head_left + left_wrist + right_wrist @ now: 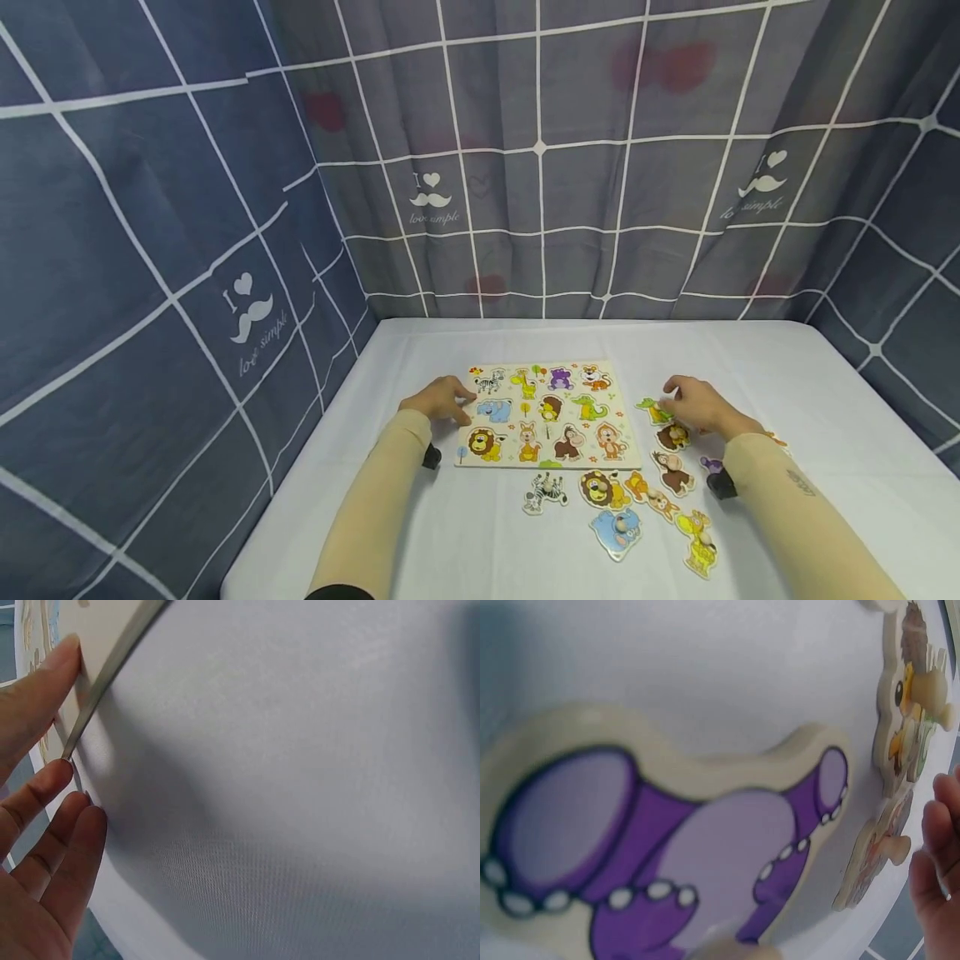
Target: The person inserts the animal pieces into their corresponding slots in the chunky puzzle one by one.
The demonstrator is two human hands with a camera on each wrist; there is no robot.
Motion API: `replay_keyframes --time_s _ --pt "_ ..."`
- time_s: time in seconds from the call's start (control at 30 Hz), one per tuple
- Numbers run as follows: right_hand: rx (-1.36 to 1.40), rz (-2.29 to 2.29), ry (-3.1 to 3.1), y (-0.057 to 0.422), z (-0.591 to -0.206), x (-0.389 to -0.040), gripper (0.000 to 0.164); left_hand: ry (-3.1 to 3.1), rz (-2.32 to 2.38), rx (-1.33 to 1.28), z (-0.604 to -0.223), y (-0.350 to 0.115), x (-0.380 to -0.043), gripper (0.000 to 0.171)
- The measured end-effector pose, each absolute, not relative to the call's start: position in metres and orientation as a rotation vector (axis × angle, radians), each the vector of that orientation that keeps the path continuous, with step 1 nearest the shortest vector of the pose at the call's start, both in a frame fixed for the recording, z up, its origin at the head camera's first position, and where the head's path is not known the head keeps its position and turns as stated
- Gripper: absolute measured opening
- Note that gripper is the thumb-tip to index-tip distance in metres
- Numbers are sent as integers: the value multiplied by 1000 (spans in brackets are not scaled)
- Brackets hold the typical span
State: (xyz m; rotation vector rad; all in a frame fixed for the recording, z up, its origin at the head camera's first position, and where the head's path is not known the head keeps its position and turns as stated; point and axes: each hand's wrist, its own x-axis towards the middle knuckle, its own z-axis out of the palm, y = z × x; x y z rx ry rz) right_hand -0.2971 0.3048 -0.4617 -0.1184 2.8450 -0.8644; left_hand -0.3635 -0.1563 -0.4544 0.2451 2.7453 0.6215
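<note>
A wooden puzzle board printed with animals lies on the white table. My left hand pinches its left edge; in the left wrist view the thumb lies on top and a fingertip meets the edge. My right hand hovers at the crocodile piece, fingers loosely bent. In the right wrist view those fingers are beside the knobbed pieces, and no grip on a knob shows. Just below that hand are the hedgehog piece and a purple hippo piece.
Nearer me lie loose knobbed pieces: zebra, lion, elephant, kangaroo, giraffe and a brown ape. An orange piece is partly hidden behind the right wrist. Checked curtains enclose the table's back and sides.
</note>
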Motion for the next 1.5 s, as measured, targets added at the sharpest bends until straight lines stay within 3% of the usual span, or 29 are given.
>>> replay_keyframes --time_s 0.93,1.5 --pt "-209 -937 2843 299 -475 -303 11 2711 642 184 -452 -154 -359 58" --pt "-116 -1020 2738 301 -472 -309 11 2680 646 100 -448 -152 -362 59"
